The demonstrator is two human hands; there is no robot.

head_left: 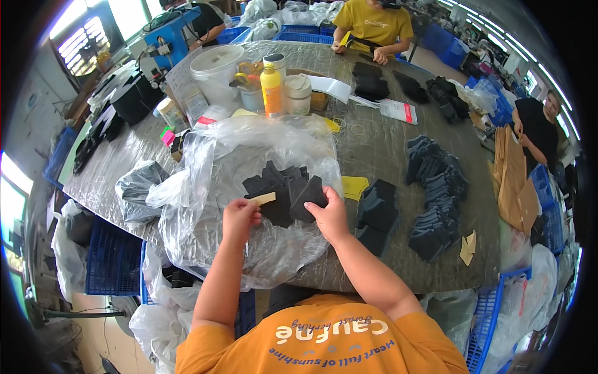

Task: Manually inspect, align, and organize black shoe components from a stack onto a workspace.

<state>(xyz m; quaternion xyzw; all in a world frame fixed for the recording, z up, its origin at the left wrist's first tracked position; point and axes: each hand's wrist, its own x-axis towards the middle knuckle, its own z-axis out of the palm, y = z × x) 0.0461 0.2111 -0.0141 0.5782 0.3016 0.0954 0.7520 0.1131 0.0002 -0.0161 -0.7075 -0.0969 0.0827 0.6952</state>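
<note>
Over a clear plastic bag (205, 230) spread on the table, my left hand (242, 218) pinches a small tan strip (263, 198). My right hand (329, 215) is closed on a black fabric piece (307, 198), thumb on top. Beneath and between both hands lies a loose heap of black fabric pieces (273, 181), partly hidden by the piece I hold. Just right of my right hand sit a dark stack of pieces (377, 206) and a yellow card (354, 187). Farther right, many dark pieces fan out in a curved row (436, 193).
A yellow bottle (271, 90), a white bucket (218, 71) and a lidded tub (298, 95) stand at the back. Small tan pieces (468, 247) lie near the right edge. Blue crates (113, 255) flank the table. A co-worker in yellow (377, 28) works across from me.
</note>
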